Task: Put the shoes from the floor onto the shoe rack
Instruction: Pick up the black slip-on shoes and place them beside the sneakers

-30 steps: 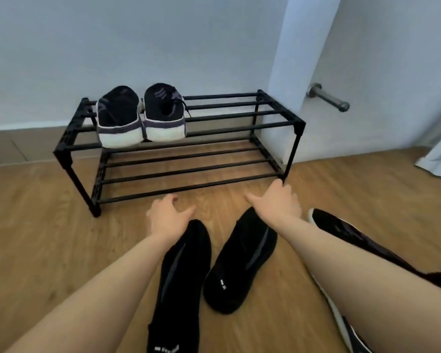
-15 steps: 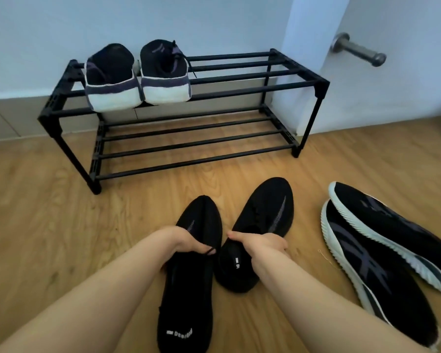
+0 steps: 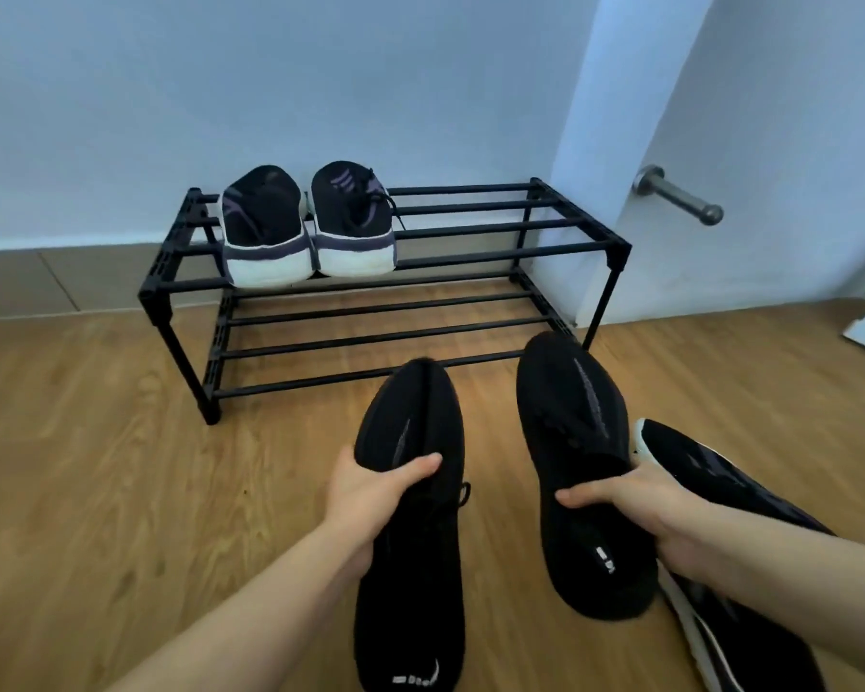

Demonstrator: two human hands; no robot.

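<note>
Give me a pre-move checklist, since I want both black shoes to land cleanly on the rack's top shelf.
1. Left hand gripping left black shoe: ok.
2. Right hand gripping right black shoe: ok.
3. Free space on the shoe rack top shelf, right of the white-soled pair: ok.
4. Path to rack unobstructed: ok.
5. Both shoes lifted clear of the floor: cannot tell.
6. Striped shoes by right arm clear of the swing: cannot tell.

The shoe rack [image 3: 380,272] stands beyond both hands, 2 sneakers [image 3: 308,227] on its top tier's left end. Each hand holds 1 shoe: left hand [image 3: 370,491], right hand [image 3: 640,511]. Another shoe [image 3: 710,467] lies right of the right hand.
</note>
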